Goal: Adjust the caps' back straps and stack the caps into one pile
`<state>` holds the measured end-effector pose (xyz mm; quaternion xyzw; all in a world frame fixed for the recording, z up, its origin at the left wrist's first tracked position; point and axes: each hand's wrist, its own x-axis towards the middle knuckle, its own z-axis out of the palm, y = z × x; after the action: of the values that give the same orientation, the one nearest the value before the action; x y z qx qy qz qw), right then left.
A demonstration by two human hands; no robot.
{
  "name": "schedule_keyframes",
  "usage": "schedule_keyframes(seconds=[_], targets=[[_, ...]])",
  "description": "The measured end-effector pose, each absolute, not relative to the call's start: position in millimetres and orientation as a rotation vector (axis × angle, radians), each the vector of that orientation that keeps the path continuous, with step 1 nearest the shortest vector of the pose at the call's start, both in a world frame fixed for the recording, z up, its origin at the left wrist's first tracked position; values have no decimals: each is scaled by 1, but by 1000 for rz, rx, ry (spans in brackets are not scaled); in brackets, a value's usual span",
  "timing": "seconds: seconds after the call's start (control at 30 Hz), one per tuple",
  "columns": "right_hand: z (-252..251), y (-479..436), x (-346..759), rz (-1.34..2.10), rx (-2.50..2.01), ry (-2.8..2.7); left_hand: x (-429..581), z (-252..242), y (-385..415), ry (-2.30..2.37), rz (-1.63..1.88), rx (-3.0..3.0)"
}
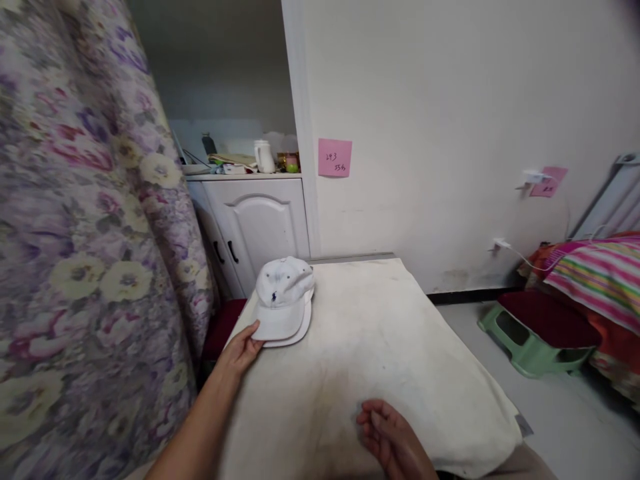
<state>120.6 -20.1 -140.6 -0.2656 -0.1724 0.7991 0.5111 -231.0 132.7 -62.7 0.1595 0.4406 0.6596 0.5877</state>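
Observation:
A white baseball cap with a small dark embroidered logo stands at the far left part of the cloth-covered table. Under it shows the brim of a second white cap, most of which is hidden. My left hand pinches the left front edge of the top cap's brim, thumb above and fingers below. Over the near part of the table is my right hand, its fingers loosely curled and nothing in it.
Left of the table hangs a flowered curtain. Behind stands a white cabinet with a white jug and clutter on top. A green stool with a dark red top is on the floor at right, beside a striped bedcover.

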Motion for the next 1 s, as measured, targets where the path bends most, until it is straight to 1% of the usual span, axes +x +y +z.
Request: schedule_keyframes(seconds=[0.4,0.53,0.7,0.8,1.0], targets=[[-131,-24,120,1893,-647,-440,-234,-72,119,1493,1393,711],[-132,-25,121,1890,-646,-458,-236,-68,115,1718,1339,930],[-135,-25,122,1888,-648,-450,-221,-63,113,2008,1433,1356],[-136,-24,122,1887,-662,-446,-204,-64,120,2043,1439,1621],[-136,-23,122,1893,-646,-439,-184,-66,132,1938,1281,2037]])
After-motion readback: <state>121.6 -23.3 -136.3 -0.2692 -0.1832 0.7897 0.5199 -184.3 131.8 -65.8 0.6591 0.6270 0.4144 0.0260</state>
